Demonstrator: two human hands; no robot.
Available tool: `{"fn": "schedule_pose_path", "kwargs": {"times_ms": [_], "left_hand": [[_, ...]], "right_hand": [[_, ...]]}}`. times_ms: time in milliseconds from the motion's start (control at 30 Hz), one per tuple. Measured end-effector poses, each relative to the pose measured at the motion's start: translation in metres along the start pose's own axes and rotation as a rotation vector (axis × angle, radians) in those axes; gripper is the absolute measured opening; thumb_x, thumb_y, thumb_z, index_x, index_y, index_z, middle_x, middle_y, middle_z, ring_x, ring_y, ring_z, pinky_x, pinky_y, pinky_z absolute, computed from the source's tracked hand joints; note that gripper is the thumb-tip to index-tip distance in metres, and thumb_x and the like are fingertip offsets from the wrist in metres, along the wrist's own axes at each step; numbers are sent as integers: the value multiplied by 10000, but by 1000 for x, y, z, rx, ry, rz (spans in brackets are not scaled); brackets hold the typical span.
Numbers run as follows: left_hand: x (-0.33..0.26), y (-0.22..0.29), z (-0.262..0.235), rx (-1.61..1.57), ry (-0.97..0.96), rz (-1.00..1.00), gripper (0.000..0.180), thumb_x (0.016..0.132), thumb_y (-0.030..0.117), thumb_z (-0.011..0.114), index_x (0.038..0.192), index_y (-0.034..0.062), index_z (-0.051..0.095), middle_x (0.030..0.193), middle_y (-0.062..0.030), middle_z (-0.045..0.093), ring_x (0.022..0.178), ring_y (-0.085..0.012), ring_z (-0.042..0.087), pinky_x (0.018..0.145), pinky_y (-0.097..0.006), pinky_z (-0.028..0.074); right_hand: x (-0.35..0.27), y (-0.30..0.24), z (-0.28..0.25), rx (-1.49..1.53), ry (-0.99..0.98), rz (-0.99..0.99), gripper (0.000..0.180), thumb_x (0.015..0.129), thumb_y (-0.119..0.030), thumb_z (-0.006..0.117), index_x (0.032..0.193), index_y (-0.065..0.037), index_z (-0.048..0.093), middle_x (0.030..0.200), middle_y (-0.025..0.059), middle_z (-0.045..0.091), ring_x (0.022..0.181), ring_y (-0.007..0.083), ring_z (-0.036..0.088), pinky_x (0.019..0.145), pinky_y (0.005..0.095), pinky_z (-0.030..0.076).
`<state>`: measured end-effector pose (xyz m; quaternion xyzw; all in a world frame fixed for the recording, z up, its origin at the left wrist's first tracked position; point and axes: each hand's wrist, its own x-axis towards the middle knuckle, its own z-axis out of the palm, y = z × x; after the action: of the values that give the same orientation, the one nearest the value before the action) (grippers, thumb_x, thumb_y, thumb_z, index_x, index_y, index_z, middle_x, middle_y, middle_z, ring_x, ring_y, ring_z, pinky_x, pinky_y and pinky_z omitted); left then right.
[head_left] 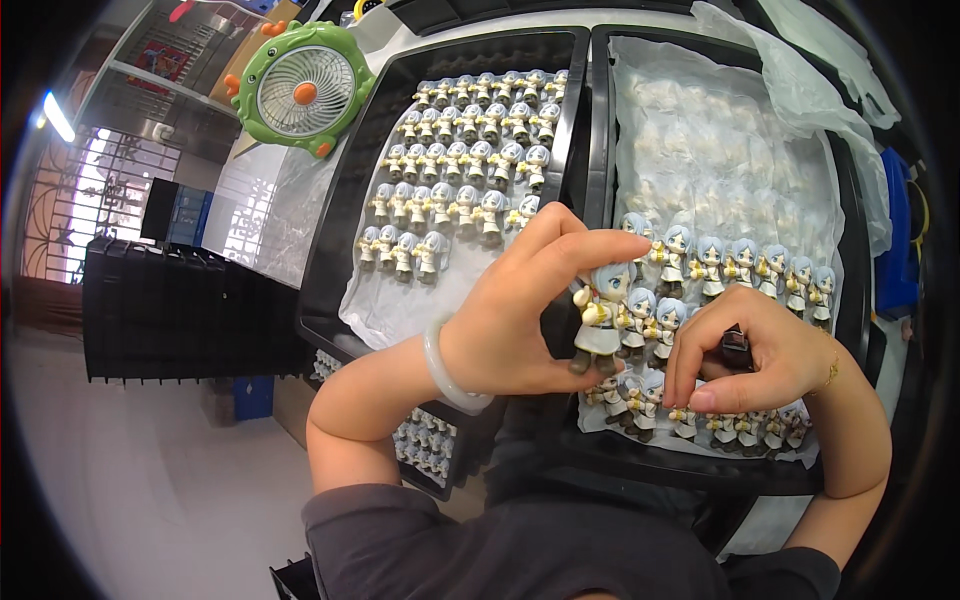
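The left hand (500, 320), elbow bent outward, pinches a figurine (600, 325) upright between thumb and fingertips above the right-hand tray (690, 476); beside it the right hand (775, 340) curls inward around a dark object (737, 346).

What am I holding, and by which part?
Your left hand pinches a figurine between its head and feet. Your right hand curls around a dark object; the held part is unclear.

Upper left, a green animal-shaped desk fan (304, 93) is standing upright; a tube light (59, 117) is glowing near the window grille (66, 218); far right, a blue plastic bin (896, 250) is showing!
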<state>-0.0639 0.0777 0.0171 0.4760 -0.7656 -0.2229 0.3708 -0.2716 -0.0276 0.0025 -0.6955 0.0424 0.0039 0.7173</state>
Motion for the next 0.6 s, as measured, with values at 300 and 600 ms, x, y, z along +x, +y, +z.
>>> {"fn": "schedule_pose_path", "kwargs": {"times_ms": [300,600], "left_hand": [[-11,3,-7,343,79,-63,686,478,15,726,1119,28,480,884,-91,486,752,-224,440,673,-288,387],[-6,-1,-6,56,247,-231,718,527,211,743,1140,21,422,1038,-92,494,977,-230,453,883,-341,320]], "right_hand": [[7,0,5,5,-27,6,127,702,-155,625,705,-28,616,550,12,552,409,60,416,402,203,302],[3,8,4,-84,-20,-136,205,754,-225,601,711,-26,580,645,29,602,450,89,472,440,241,388]]}}
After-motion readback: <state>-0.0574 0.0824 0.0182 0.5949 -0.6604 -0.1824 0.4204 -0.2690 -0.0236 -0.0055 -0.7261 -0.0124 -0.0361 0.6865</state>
